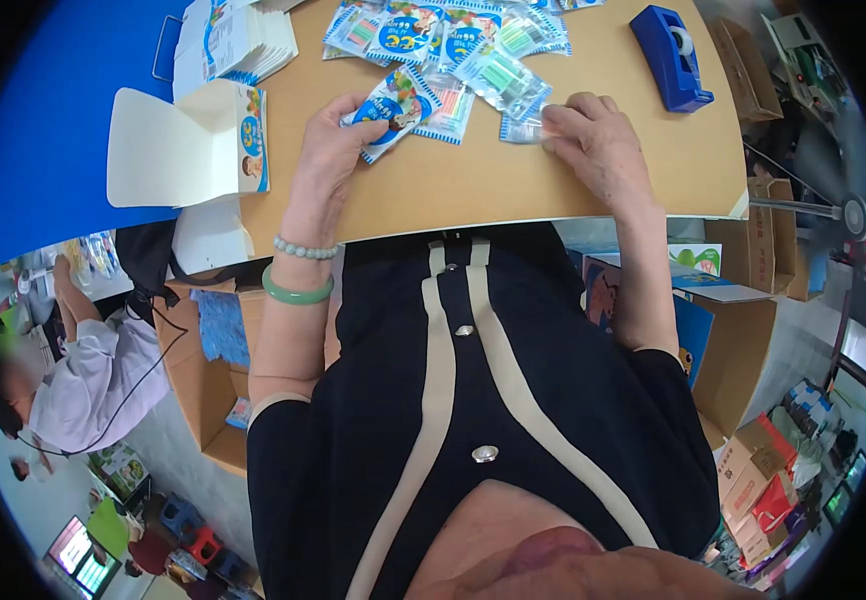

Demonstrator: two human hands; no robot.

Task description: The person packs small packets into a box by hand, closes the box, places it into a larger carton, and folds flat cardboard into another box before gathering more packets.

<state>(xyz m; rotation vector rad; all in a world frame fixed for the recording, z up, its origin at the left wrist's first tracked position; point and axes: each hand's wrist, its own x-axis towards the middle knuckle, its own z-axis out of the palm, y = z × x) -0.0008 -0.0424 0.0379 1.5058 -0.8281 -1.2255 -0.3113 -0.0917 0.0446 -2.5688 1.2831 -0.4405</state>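
Note:
My left hand (331, 145) pinches a small sealed packet (399, 108) with a blue and white printed front, thumb on top, tilted above the table. My right hand (598, 145) has its fingers closed at the right end of another packet (522, 129), which lies partly under a clear packet with green sticks (502, 78). A packet with orange-red sticks (450, 112) lies between the hands, partly beneath the one in my left hand. Several more such packets (463, 32) are heaped beyond the hands.
An open white carton (188, 150) stands left of my left hand. Behind it is a stack of flat printed cartons (238, 45). A blue tape dispenser (671, 60) sits at the right. Cardboard boxes (738, 350) stand below the table edge. Another person (93, 380) sits at far left.

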